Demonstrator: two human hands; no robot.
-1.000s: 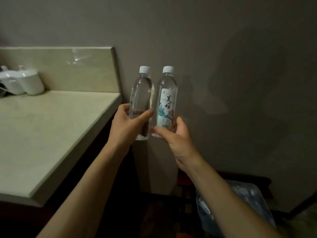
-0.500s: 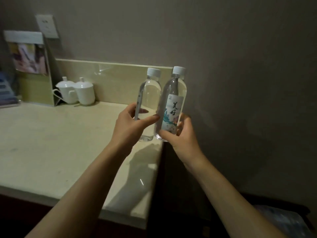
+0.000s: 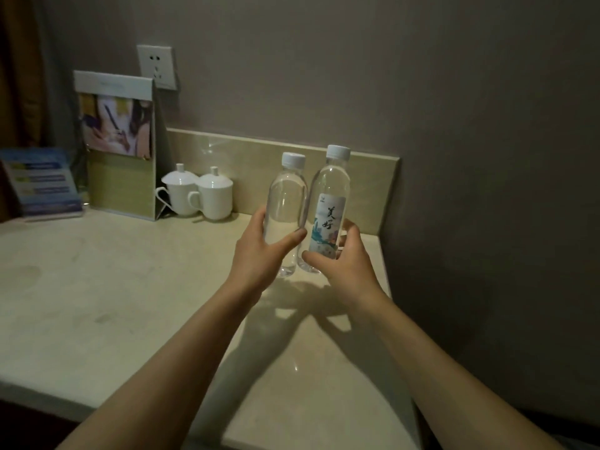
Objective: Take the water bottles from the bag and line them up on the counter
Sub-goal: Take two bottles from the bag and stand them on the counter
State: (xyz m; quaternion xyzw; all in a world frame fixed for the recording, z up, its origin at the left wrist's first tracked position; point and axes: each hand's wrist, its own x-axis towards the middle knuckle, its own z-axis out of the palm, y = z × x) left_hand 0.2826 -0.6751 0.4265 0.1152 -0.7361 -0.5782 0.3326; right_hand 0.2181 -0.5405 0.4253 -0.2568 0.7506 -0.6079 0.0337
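Observation:
I hold two clear water bottles with white caps upright, side by side, over the beige counter (image 3: pixel 113 303). My left hand (image 3: pixel 259 254) grips the left bottle (image 3: pixel 285 199), whose label faces away. My right hand (image 3: pixel 344 261) grips the right bottle (image 3: pixel 332 196), whose label with a blue-green picture faces me. The two bottles touch or nearly touch. Both are near the counter's back right part; whether their bases rest on it I cannot tell. The bag is out of view.
Two white lidded cups (image 3: pixel 198 194) stand at the back against the low backsplash (image 3: pixel 246 157). A standing photo card holder (image 3: pixel 118 144) and a blue leaflet stand (image 3: pixel 42 183) are at the back left. A wall socket (image 3: pixel 157 66) is above. The counter's right edge (image 3: pixel 389 287) meets a grey wall.
Both hands have carried the bottles left from beside the counter's end to over its surface. My view has swung left, so more of the counter shows and the bag has left the frame.

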